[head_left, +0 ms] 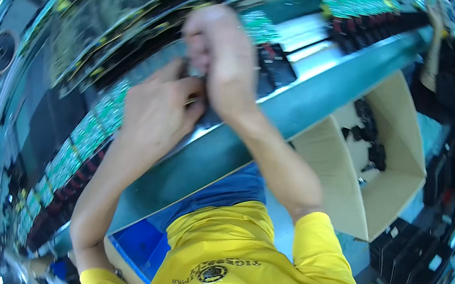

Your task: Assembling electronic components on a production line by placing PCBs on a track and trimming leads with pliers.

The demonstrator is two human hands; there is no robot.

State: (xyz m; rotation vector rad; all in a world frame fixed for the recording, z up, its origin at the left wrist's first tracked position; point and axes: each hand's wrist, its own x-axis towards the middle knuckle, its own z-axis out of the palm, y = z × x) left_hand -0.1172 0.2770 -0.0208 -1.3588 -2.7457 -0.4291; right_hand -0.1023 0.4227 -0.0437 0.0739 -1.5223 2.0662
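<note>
My left hand is over the bench with its fingers curled and thumb drawn in. A small brass-coloured glint shows by its fingertips, but the thing itself is too blurred to name. Just above and to the right, my right hand is closed like a fist, smeared by motion; what lies in it is hidden. The two hands nearly meet. Below them a dark, flat part lies partly covered near the bench edge. Black blocks lie to the right of my right hand, with green circuit boards behind them.
Green circuit boards line the bench at left, beside black parts with red wires. Layered dark sheets with yellow pieces stand behind. A cardboard box with black parts is at right, below the teal bench edge. Another person works at far right.
</note>
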